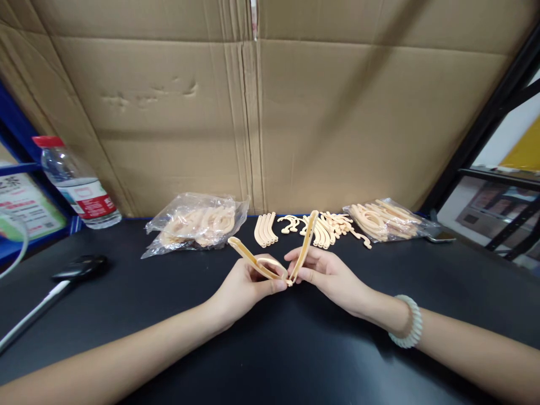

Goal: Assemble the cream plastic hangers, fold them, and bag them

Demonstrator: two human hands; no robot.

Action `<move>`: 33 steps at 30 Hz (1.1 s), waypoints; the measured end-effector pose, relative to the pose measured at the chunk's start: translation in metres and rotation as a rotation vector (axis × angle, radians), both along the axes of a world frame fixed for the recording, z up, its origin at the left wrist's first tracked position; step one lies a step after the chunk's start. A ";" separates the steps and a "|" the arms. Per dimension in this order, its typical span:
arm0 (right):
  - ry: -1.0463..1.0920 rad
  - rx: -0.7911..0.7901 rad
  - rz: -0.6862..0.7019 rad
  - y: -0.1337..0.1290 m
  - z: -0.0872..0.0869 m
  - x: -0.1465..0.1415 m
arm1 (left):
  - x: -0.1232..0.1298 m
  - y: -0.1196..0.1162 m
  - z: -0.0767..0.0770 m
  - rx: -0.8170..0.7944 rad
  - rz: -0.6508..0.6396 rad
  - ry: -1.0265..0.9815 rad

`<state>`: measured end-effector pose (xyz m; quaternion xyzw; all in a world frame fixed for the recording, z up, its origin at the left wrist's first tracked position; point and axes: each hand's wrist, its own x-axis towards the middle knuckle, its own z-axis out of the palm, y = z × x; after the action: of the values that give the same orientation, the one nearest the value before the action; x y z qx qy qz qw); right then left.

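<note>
Above the black tabletop point(270, 349), left hand point(248, 281) and right hand point(323, 273) meet, both clamped on the cream hinged piece point(290, 275), its arms spread in a V! Bare surface runs to the near edge, out of frame; bags and loose parts point(337, 225) line the far side. Fingers hide the joint; the bags' point(196, 225) contents blur under crinkled plastic.

Premises present as a small workstation for sorting or assembling small parts; whether in a workshop or a storeroom cannot be told. Principal evidence is the black table point(177, 326). Along its far edge lie cream curved pieces point(265, 229), loose, between two clear bags point(194, 222) of similar pieces. Directly behind the table stands a cardboard panel point(169, 112). Noted right of the table: black metal framing point(476, 129); left of it, blue metal framing point(17, 132).
</note>
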<state>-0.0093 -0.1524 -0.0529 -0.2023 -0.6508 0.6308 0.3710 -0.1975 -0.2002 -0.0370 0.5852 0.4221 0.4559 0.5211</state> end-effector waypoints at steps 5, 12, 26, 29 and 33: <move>-0.013 -0.008 -0.028 0.001 -0.002 0.000 | 0.000 0.000 -0.001 0.017 -0.012 -0.004; -0.048 0.008 -0.018 -0.001 0.002 0.000 | 0.002 0.001 0.000 0.012 -0.006 -0.011; -0.077 0.085 -0.086 -0.005 -0.002 0.000 | 0.004 -0.002 -0.004 0.003 0.120 -0.014; -0.062 0.097 -0.104 -0.007 -0.002 0.000 | 0.003 -0.001 -0.005 -0.018 0.143 -0.036; -0.067 0.079 -0.142 -0.005 -0.003 -0.002 | 0.003 0.000 -0.004 -0.038 0.097 -0.053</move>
<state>-0.0112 -0.1578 -0.0563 -0.2542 -0.6711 0.5696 0.4007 -0.1941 -0.2006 -0.0410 0.5417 0.4446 0.4878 0.5205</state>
